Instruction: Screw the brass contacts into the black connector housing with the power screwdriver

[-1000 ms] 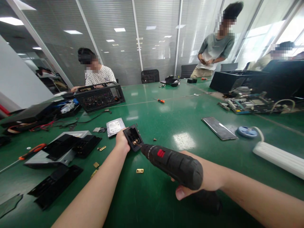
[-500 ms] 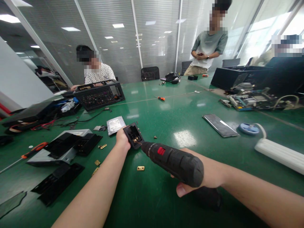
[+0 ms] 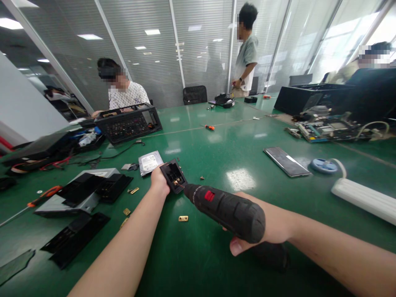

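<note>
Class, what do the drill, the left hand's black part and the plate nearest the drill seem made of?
Drill: probably matte plastic or rubber, its casing dull. Black part: perhaps dull plastic or painted metal, walls dark. Plate: shiny metal, perhaps brass, being golden.

Daylight whitens the window (image 3: 368, 29) at two o'clock; ceiling lights (image 3: 10, 23) glow at ten. A sharp reflection glares off the tabletop (image 3: 235, 148) toward four. Wide-lens stretching tilts the partition posts (image 3: 113, 41) near eleven. At five, the grip of the drill (image 3: 227, 212) sinks into shadow, perhaps slightly blurred.
</note>
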`<act>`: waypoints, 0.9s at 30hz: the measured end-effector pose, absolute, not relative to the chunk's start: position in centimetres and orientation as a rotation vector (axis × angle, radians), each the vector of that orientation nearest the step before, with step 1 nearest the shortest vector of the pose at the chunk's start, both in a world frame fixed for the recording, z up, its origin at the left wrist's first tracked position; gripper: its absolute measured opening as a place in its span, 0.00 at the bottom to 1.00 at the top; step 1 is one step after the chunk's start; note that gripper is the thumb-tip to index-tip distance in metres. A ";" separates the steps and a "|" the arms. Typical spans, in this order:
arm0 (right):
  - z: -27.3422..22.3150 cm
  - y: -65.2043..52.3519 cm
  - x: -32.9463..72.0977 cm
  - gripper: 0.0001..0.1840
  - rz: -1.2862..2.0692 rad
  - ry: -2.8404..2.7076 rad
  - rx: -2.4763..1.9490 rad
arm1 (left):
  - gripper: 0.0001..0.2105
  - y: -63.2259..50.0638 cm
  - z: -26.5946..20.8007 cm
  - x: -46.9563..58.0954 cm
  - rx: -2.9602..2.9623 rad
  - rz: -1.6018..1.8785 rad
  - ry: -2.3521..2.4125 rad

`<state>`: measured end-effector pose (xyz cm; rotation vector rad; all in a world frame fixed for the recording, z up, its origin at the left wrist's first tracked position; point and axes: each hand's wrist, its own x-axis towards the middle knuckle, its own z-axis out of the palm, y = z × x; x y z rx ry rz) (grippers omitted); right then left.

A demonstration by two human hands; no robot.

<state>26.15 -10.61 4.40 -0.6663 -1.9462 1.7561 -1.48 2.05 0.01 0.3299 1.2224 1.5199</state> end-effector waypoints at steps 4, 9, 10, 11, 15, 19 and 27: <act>3.9 -10.5 26.2 0.27 1.759 -1.936 -0.649 | 0.06 2.2 -0.2 -1.6 0.334 1.529 1.207; 3.8 -10.5 26.3 0.28 1.759 -1.933 -0.649 | 0.07 2.2 -0.2 -1.6 0.334 1.520 1.222; 3.8 -10.5 26.3 0.28 1.755 -1.937 -0.650 | 0.07 2.2 -0.1 -1.6 0.334 1.522 1.225; 3.9 -10.5 26.2 0.28 1.753 -1.943 -0.651 | 0.07 2.1 -0.1 -1.6 0.332 1.525 1.227; 4.0 -10.5 26.2 0.27 1.744 -1.961 -0.656 | 0.07 2.1 -0.1 -1.5 0.321 1.526 1.228; 3.5 -10.4 26.3 0.27 1.754 -1.923 -0.648 | 0.06 2.1 -0.2 -1.6 0.324 1.524 1.222; 3.9 -10.6 26.3 0.29 1.740 -1.974 -0.693 | 0.08 2.0 0.1 -1.5 0.332 1.510 1.226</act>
